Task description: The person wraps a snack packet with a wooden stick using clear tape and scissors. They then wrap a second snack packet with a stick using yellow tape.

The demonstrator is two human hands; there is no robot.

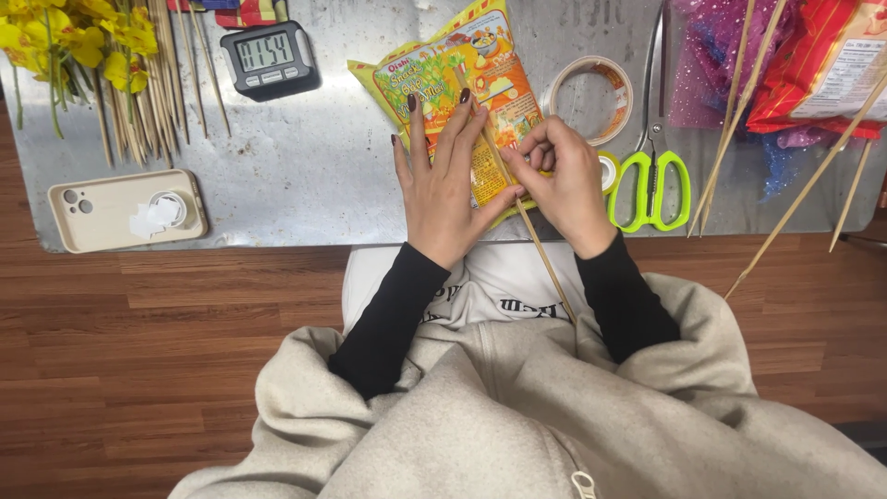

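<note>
On the metal sheet (305, 185), left hand (442, 185) lies flat, fingers spread, on an orange snack bag (462, 65), right hand (565, 180) pinched around a wooden skewer (545, 259) crossing it, beside tape roll (591, 92) and green scissors (651, 180).

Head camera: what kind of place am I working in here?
Likely a home craft spot on a wooden floor: a metal sheet holds bamboo skewers, green scissors and a tape roll.

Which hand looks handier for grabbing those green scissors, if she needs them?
Probably the right hand: it pinches the wooden skewer just beside the green-handled scissors. The left hand lies flat on the snack packet, farther away.
</note>
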